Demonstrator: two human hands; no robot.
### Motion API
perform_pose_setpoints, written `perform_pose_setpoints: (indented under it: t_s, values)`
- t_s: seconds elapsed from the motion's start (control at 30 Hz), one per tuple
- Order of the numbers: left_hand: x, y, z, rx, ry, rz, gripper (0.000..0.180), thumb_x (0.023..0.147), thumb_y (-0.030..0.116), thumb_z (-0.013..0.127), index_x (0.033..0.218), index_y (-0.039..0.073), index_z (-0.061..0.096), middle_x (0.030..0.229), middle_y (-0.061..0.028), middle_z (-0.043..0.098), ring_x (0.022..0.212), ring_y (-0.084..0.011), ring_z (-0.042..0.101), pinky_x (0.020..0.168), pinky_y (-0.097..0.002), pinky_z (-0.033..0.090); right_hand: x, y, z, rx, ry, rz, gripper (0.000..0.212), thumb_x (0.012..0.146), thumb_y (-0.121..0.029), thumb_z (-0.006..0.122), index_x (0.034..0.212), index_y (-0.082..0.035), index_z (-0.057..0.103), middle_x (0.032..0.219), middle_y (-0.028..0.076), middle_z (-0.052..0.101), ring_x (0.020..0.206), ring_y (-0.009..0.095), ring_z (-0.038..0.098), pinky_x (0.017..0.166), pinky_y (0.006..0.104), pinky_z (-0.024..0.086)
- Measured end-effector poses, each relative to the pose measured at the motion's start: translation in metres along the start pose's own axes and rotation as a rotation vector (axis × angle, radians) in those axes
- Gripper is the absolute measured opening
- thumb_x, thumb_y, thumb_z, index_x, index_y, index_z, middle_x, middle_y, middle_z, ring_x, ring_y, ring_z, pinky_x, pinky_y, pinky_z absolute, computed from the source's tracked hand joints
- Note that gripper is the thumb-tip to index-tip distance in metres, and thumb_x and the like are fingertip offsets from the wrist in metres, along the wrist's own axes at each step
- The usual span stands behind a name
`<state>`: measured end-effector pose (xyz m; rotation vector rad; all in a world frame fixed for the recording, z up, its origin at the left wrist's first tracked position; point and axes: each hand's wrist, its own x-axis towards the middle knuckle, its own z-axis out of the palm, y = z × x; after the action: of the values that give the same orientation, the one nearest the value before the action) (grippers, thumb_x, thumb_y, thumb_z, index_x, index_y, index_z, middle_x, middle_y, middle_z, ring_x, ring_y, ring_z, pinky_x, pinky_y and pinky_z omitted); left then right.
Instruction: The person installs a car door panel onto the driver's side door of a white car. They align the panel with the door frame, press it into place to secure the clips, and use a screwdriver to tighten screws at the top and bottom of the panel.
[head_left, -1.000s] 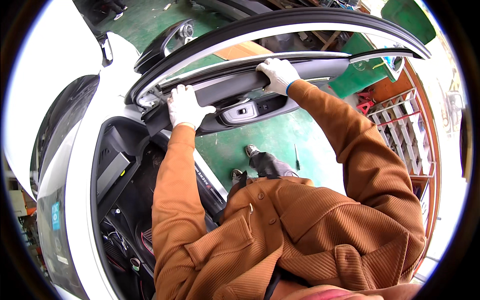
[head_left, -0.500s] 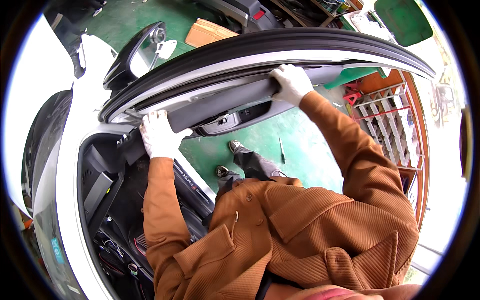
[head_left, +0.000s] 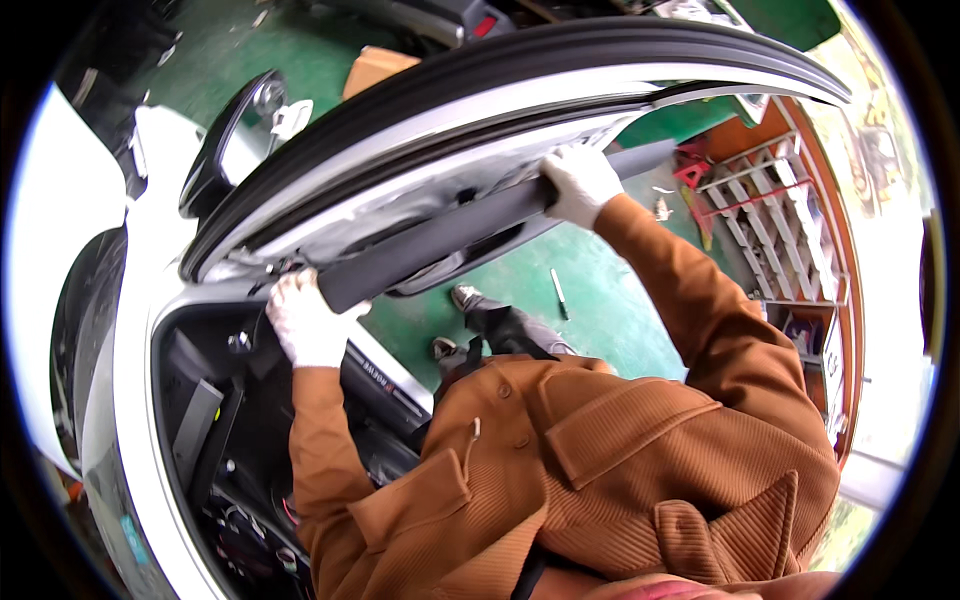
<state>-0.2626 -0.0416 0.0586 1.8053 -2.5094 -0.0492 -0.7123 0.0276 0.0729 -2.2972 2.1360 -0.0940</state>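
Note:
A dark grey car door panel (head_left: pixel 430 240) is gripped by both my hands in white gloves. My left hand (head_left: pixel 310 318) is closed on its end near the door hinge. My right hand (head_left: pixel 580 185) wraps over its top edge farther along, toward the right. Beyond the panel stands the open white car door (head_left: pixel 500 95), and a gap between the two bares the door's inner metal (head_left: pixel 350 228). The fingertips on the panel's far side are partly hidden.
The door mirror (head_left: pixel 235 145) juts out at the left, near a cardboard box (head_left: pixel 378 68). A screwdriver-like tool (head_left: pixel 560 293) lies on the green floor. A metal rack (head_left: pixel 775 210) and a red stand (head_left: pixel 692 165) are on the right. The door sill (head_left: pixel 385 385) runs beside my legs.
The panel has come away from the door toward me, widening the gap and uncovering more inner metal. Both hands keep their hold; the left has moved closer to my body.

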Motion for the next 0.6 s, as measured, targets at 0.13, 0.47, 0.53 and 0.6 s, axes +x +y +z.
perform_pose_setpoints:
  t_s: [0.13,0.47,0.53,0.6]
  values:
    - [-0.012,-0.013,0.014,-0.016,0.052,0.023,0.093,0.062,0.056,0.097,0.133,0.007,0.065,0.135,-0.0163,0.062,0.134,-0.0363,0.053,0.117,-0.0539,0.041,-0.01,-0.015,-0.005,0.004,0.04,0.01,0.055,0.065,-0.024,0.091,0.114,-0.01,0.071,0.108,0.016,0.068,0.109,0.038,0.066,0.095,0.049,0.053]
    - [-0.028,-0.021,0.032,-0.177,0.268,0.141,0.082,0.062,0.04,0.097,0.129,0.004,0.064,0.129,-0.0164,0.064,0.131,-0.0384,0.057,0.117,-0.0565,0.042,-0.018,-0.016,-0.022,0.098,-0.091,0.0,0.054,0.075,-0.035,0.09,0.118,-0.006,0.074,0.11,0.016,0.07,0.107,0.037,0.066,0.098,0.0472,0.052]
    - [-0.028,-0.02,0.032,-0.175,0.278,0.161,0.079,0.065,0.038,0.095,0.13,0.004,0.063,0.129,-0.0154,0.065,0.134,-0.0369,0.057,0.119,-0.0564,0.041,-0.004,-0.011,-0.03,0.229,-0.202,0.029,0.041,0.091,-0.036,0.078,0.111,-0.001,0.078,0.1,0.02,0.073,0.1,0.038,0.069,0.092,0.0457,0.054]
    - [-0.029,-0.023,0.038,-0.179,0.273,0.14,0.072,0.068,0.032,0.093,0.127,0.005,0.063,0.129,-0.0137,0.065,0.134,-0.0341,0.058,0.122,-0.056,0.039,0.019,-0.015,-0.04,0.311,-0.388,0.135,0.032,0.095,-0.024,0.072,0.107,0.006,0.076,0.101,0.02,0.073,0.101,0.036,0.069,0.092,0.0419,0.054]
